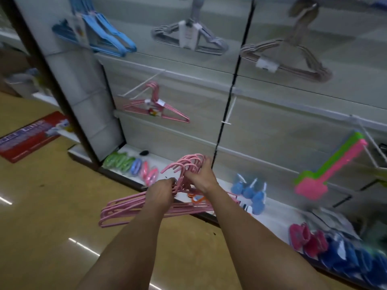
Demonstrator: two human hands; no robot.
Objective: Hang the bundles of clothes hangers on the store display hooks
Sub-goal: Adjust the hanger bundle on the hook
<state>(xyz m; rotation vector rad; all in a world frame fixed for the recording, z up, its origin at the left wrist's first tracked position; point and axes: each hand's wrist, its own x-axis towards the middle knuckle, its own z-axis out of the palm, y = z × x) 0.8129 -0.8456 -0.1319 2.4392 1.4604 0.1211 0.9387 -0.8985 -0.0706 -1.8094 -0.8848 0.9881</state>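
I hold a bundle of pink hangers (125,208) low in front of the shelf. My left hand (161,191) grips the bundle at the necks, just below the hooks. My right hand (201,176) is curled round the hooked tops. On the wall panel a pink hanger bundle (159,109) hangs from a white display hook (142,84). Another white hook (229,110) to its right carries nothing. Higher up hang blue hangers (104,36), grey hangers (188,36) and beige hangers (293,57).
The bottom shelf (278,216) holds green, blue and pink packs at the left, blue items in the middle and pink and blue packs at the right. A pink and green plastic item (326,168) hangs at the right. A red mat (31,137) lies on the tan floor.
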